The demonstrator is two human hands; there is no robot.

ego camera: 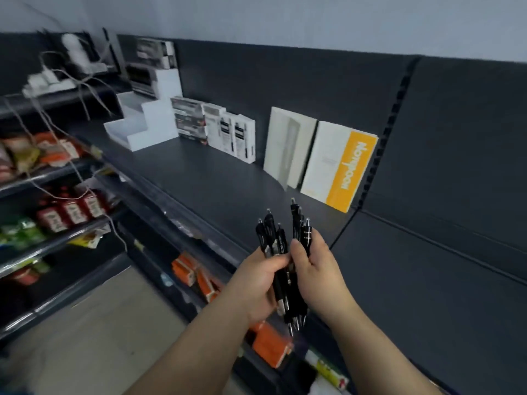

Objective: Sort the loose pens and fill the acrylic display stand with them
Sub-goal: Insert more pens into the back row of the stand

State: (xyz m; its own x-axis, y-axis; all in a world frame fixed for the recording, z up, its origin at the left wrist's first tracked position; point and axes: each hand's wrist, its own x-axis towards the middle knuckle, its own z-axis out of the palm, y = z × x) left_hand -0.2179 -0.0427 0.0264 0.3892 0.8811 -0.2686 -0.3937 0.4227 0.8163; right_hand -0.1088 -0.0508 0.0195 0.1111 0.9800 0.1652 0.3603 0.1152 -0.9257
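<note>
Both my hands hold a bunch of several black click pens (285, 252) in front of the dark shelf (216, 183). My left hand (253, 283) grips the left part of the bunch, thumb across the barrels. My right hand (319, 277) grips the right part, fingers curled behind the pens. The clicker ends point up and the metal tips point down. A white stepped display stand (142, 124) sits far left on the shelf, well away from my hands. Whether it holds any pens cannot be made out.
Small pen boxes (216, 129) stand beside the stand. A cream box and a white-and-orange box (339, 166) lean on the back panel. Orange packs (271, 346) lie on the lower shelves. Snack racks (57, 212) and loose cables fill the left.
</note>
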